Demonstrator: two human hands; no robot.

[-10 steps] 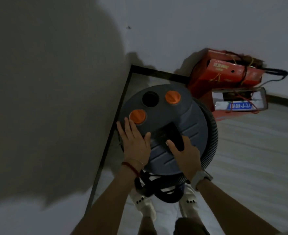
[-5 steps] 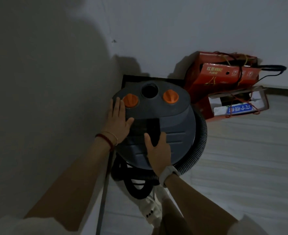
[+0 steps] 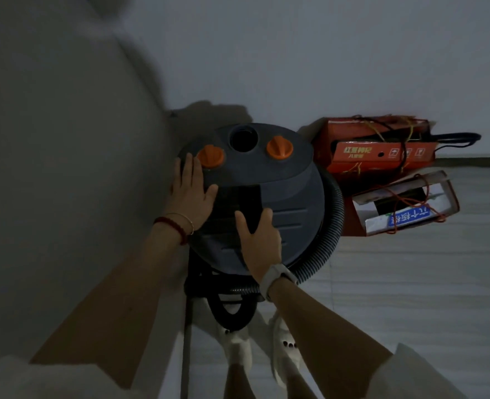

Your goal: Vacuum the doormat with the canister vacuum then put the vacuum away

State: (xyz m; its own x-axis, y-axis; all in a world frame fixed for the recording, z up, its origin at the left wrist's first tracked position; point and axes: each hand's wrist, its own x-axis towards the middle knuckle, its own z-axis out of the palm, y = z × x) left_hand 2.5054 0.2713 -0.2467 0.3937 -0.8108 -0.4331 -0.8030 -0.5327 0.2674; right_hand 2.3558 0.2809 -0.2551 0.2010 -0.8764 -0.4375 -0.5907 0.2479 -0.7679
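Now that the canister vacuum [image 3: 255, 194] has slid into the corner, my left hand [image 3: 190, 197] lies flat beside its orange knob [image 3: 210, 156], my right hand [image 3: 259, 240] straddles the black handle [image 3: 251, 203] with thumb and fingers spread; stowing looks nearly done.

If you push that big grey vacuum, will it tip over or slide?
The vacuum looks wide and squat, so it would probably slide, not tip. Both hands, left and right, press flat on top, hinting it's heavy. Its ribbed hose likely flops.

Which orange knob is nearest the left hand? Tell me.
The orange knob left of the round hole, right beside the left hand fingertips. The other knob sits beyond the hole.
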